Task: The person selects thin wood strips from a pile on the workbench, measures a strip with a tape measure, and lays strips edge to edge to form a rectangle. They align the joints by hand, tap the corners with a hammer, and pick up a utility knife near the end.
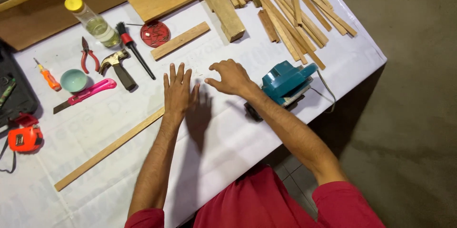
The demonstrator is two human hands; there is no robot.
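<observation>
Left hand (178, 92) flat, fingers spread; right hand (231, 78) clawed, empty, mid-frame; a backward sweep could knock the teal sander (285, 83) off the table (228, 137) edge

Both bare forearms reach forward from short red sleeves, angling slightly toward each other so the hands sit near one another — close, but apart. The left hand (178, 92) lies flat, palm down, its fingers straight and fanned a little, the wrist in line with the forearm. The right hand (231, 78) is arched rather than flat — knuckles raised, fingers curled downward with the tips pointing toward the left hand, holding nothing.
</observation>
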